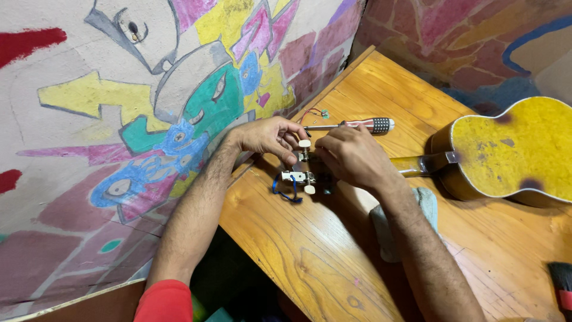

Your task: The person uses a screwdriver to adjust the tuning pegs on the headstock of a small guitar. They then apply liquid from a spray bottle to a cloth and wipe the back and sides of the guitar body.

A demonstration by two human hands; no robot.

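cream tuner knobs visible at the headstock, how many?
2: one tuner knob upright between the hands, one below the right hand. Others may be hidden under the hands.

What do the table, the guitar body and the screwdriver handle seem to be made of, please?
Table: varnished wood, with visible grain and planks. Guitar body: probably wood, painted yellow, worn in dark patches. Screwdriver handle: likely plastic, red and white with a black dotted grip.

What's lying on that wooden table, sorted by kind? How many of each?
Guitar: 1
Screwdriver: 1
Grey cloth: 1
Blue wire loop: 1
Cream tuning pegs at the headstock: 2 visible
Total: 6
The left hand and right hand cover part of the headstock, so more pegs may be hidden.
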